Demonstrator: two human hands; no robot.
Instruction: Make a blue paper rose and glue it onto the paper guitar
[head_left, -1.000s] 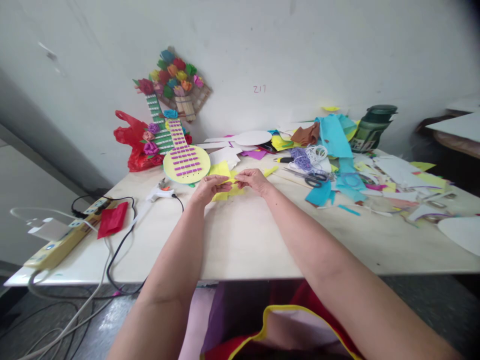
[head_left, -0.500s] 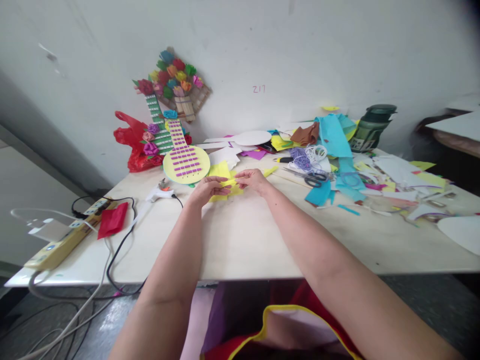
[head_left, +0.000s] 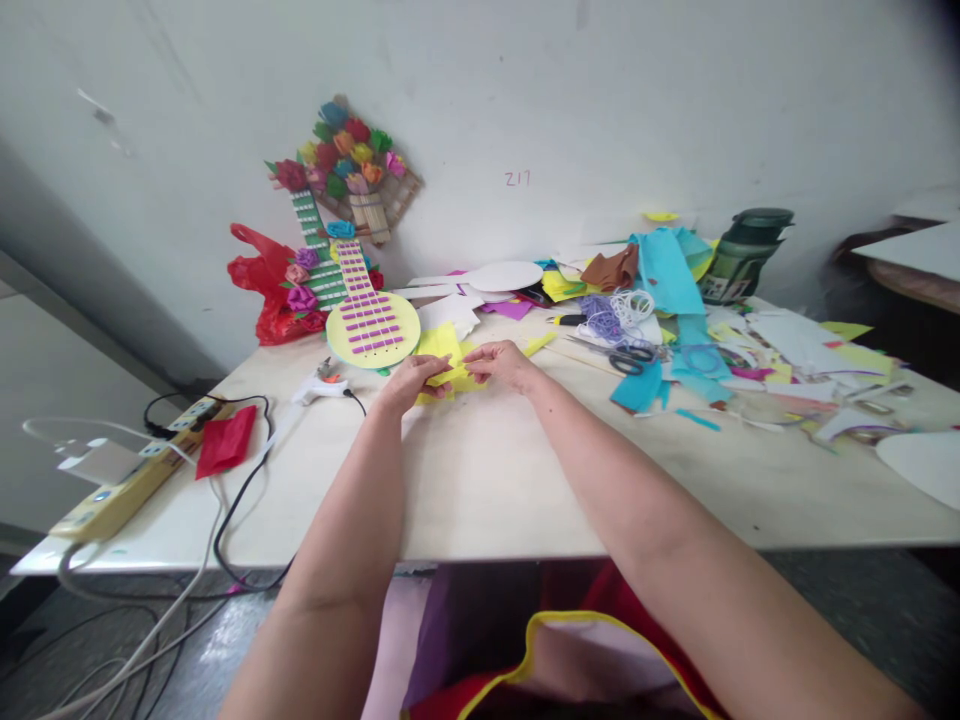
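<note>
Between my hands is a small piece of yellow crepe paper [head_left: 452, 376], pinched from both sides. My left hand [head_left: 417, 380] holds its left part with the fingers closed. My right hand [head_left: 501, 364] pinches its right end between thumb and fingertips. More yellow paper [head_left: 437, 344] lies flat on the table just behind and beneath the hands. A yellow round-bodied paper guitar [head_left: 373, 330] with purple and white strips lies close behind my left hand.
At left are a white glue gun [head_left: 321, 388], a red paper piece [head_left: 226, 441] and a power strip [head_left: 135, 475] with cables. Scissors [head_left: 611, 352], purple and white cord [head_left: 622, 318], blue paper [head_left: 667, 275], scraps and a dark green bottle [head_left: 748, 255] crowd the right.
The fingers of both hands have shifted slightly on the yellow paper, and its angle between them has changed. Everything else on the table stays put.
</note>
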